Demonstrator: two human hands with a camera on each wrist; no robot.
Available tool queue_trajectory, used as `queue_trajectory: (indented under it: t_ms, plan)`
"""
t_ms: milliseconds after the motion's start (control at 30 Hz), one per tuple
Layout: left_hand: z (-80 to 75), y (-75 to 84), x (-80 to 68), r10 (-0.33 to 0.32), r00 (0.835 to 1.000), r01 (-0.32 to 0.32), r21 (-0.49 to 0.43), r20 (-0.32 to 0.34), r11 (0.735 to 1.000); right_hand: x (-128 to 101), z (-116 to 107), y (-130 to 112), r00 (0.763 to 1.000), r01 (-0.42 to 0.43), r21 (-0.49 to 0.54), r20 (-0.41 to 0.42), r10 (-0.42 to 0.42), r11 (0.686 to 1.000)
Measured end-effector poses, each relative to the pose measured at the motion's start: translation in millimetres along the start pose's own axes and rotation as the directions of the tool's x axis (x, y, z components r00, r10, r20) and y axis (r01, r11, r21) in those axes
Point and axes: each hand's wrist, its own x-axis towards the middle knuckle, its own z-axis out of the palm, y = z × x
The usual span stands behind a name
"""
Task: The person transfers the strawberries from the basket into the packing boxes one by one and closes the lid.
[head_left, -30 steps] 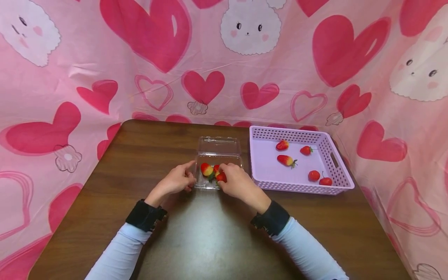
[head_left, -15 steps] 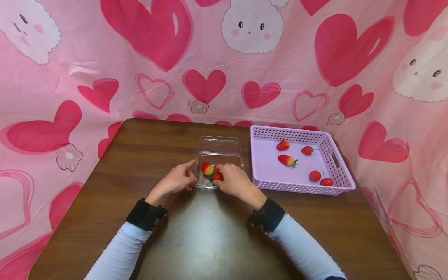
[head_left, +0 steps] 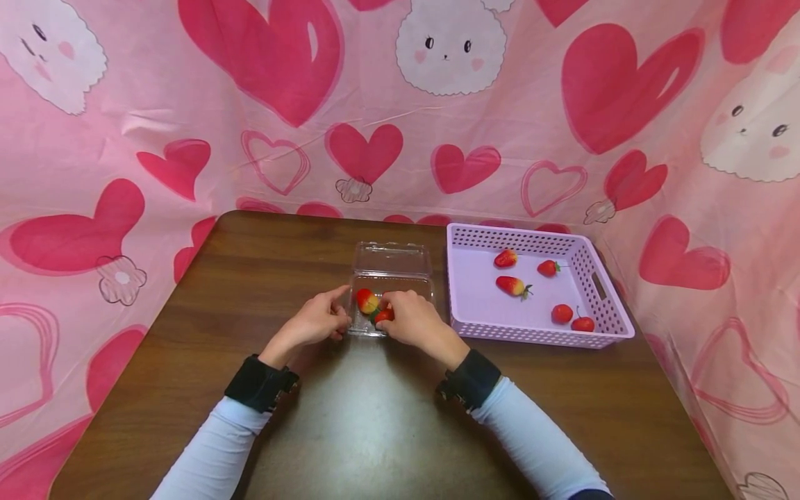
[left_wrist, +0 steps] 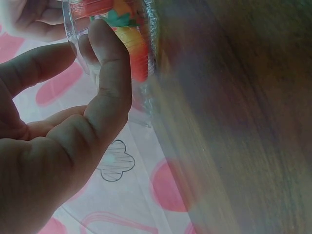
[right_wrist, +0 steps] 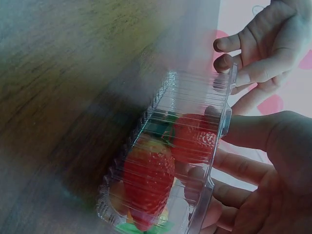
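Note:
A clear plastic clamshell box [head_left: 400, 283] lies open on the brown table, its lid [head_left: 392, 259] folded back. Inside it lie a yellow-red strawberry [head_left: 367, 301] and a red strawberry [head_left: 384, 315]. My left hand [head_left: 343, 306] grips the box's left edge, thumb against the wall [left_wrist: 151, 63]. My right hand [head_left: 398, 312] reaches into the box from the near right and pinches the red strawberry [right_wrist: 192, 139]. The right wrist view shows the second berry [right_wrist: 148, 180] through the ribbed wall, with the left hand [right_wrist: 253, 58] at the far end.
A lilac perforated basket [head_left: 531, 338] stands just right of the box and holds several strawberries [head_left: 512, 285]. The dark wood table [head_left: 375, 417] is ringed by a pink cloth with hearts [head_left: 281, 62] at the back and both sides.
My right hand has slid a little to the left with the red strawberry, inside the box. The left hand and the box have stayed put.

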Motion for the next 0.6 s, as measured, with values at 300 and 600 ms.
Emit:
queue_trajectory:
  t_ms: [300,600]
  plan:
    - [-0.5,-0.6,-0.4,0.003,1.0,-0.003,-0.013,0.003,1.0,3.4,-1.5,-1.9,0.999,-0.042,-0.014,0.027,0.042,0.999]
    - [0.4,-0.5,0.9,0.014,1.0,-0.014,-0.013,-0.001,1.0,6.8,-3.2,-1.6,0.995,-0.078,-0.068,0.049,0.082,0.995]
